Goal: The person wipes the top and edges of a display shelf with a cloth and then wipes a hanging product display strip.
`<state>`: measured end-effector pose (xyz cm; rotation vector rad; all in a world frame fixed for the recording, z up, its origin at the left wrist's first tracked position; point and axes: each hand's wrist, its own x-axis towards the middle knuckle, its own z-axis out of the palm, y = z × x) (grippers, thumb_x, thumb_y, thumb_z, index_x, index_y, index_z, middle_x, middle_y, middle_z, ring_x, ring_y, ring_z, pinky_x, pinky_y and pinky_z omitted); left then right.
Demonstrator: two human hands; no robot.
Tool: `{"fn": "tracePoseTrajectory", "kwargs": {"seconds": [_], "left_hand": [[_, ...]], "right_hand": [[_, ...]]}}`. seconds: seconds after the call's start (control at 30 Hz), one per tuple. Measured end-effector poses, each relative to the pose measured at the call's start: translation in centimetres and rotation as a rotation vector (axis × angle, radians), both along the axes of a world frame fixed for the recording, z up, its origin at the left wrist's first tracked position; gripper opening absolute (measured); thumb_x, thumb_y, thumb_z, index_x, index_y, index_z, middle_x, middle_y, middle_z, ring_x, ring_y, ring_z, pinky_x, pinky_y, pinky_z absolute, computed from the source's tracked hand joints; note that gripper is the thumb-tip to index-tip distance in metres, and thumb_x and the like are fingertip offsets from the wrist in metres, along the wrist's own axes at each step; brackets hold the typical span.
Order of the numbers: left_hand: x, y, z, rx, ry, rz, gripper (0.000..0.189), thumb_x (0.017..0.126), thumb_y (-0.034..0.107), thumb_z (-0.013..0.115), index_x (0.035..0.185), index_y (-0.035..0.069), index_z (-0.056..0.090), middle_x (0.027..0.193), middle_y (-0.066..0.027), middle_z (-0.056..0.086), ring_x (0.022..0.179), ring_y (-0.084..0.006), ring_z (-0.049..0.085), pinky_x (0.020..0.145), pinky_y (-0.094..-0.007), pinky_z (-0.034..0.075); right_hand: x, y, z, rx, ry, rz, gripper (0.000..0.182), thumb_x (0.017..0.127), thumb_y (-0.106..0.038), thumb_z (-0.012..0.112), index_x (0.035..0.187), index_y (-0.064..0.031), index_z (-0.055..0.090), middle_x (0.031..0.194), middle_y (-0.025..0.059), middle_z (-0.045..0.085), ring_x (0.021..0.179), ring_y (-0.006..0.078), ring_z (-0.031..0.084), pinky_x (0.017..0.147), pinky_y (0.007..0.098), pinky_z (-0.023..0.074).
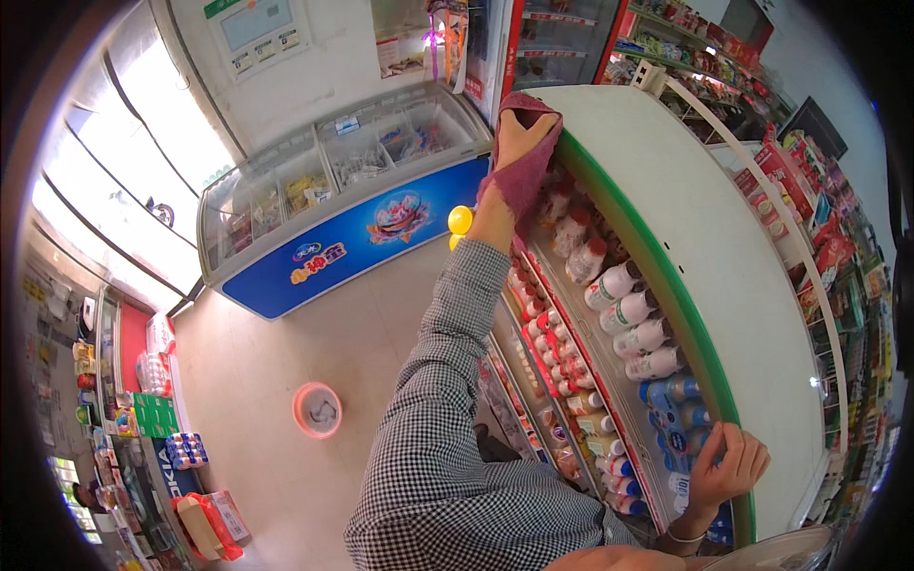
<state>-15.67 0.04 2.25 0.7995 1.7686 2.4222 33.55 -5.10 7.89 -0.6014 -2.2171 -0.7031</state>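
Observation:
My left hand (525,135), at the end of a black-and-white checked sleeve, reaches to the far end of an open display cooler. A dark pink cloth (528,178) is wrapped around it and hangs beside the wrist, against the end of the cooler's green front edge (643,264). My right hand (730,460) is at the near end of that green edge, fingers curled, with no object visible in it; a band circles its wrist. Below the edge, white bottles (613,285) and blue-wrapped bottles (675,421) stand on the cooler's shelves. The cooler's top (714,285) is pale and flat.
A chest freezer (350,235) with a blue front stands against the far wall. On the floor are a pink bucket (317,410), a bottle pack (187,451) and a red-wrapped box (207,527). Stocked shelves (850,285) line the right side. A pale curved rail (778,207) runs above the cooler.

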Motion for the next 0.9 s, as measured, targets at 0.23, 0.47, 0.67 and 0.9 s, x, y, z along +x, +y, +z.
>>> {"fn": "tracePoseTrajectory", "kwargs": {"seconds": [0.23,0.47,0.67,0.9], "left_hand": [[0.5,-2.7,1.1,0.277,-0.334,-0.308,0.043,0.073,0.004,0.067,0.111,0.0,0.047,0.097,-0.0113,0.057,0.09,-0.0209,0.059,0.073,-0.0324,0.052],[-2.4,-1.3,1.2,0.214,-0.413,-0.141,0.027,0.076,0.003,0.064,0.099,0.005,0.05,0.092,-0.0072,0.056,0.08,-0.0174,0.056,0.07,-0.0334,0.05],[-3.6,-0.3,0.9,0.304,-0.439,-0.254,0.041,0.082,0.022,0.077,0.112,0.004,0.055,0.107,-0.0094,0.062,0.094,-0.0196,0.061,0.081,-0.0345,0.051],[-4.7,-0.8,0.6,0.265,-0.38,-0.179,0.025,0.082,0.009,0.074,0.102,0.002,0.062,0.094,-0.0064,0.066,0.082,-0.0166,0.063,0.071,-0.0305,0.05]], "right_hand": [[0.0,0.0,-0.2,0.002,-0.008,-0.02,0.007,0.086,-0.011,0.068,0.09,-0.007,0.063,0.079,0.0059,0.059,0.071,0.0254,0.052,0.067,0.0375,0.0394],[-0.2,-0.1,0.0,-0.012,0.001,-0.007,0.007,0.086,-0.01,0.068,0.089,-0.0063,0.062,0.078,0.0066,0.058,0.07,0.0257,0.052,0.067,0.0379,0.0389],[-0.4,-0.3,0.4,-0.043,0.006,-0.016,0.006,0.085,-0.005,0.068,0.088,-0.0039,0.063,0.077,0.0076,0.058,0.071,0.0262,0.054,0.067,0.0369,0.0396],[-0.4,-0.4,0.2,-0.053,0.026,-0.025,0.008,0.083,-0.009,0.069,0.087,-0.0063,0.063,0.078,0.0064,0.058,0.07,0.0258,0.053,0.068,0.0375,0.0391]]}}
